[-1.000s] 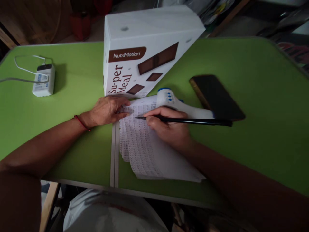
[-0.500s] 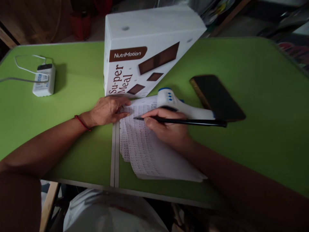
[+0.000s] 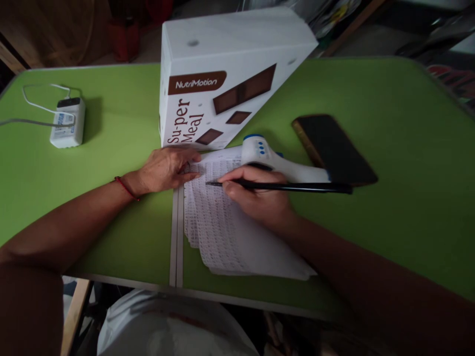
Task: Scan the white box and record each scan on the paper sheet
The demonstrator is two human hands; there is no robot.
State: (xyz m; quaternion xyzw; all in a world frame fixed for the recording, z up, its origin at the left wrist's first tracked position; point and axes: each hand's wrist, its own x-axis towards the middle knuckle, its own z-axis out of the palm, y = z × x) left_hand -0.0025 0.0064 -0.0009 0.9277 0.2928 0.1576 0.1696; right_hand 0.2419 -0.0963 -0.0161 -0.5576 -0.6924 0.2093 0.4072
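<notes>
Lying on the green table (image 3: pixel 111 207): stacked sheets (image 3: pixel 230 237) densely printed in rows, text too small for reading. Pinning their top corner flat with the left hand (image 3: pixel 165 169), fingers extended. Gripping a black pen (image 3: pixel 289 187) in the closed right hand (image 3: pixel 260 200), tip touching paper.
</notes>
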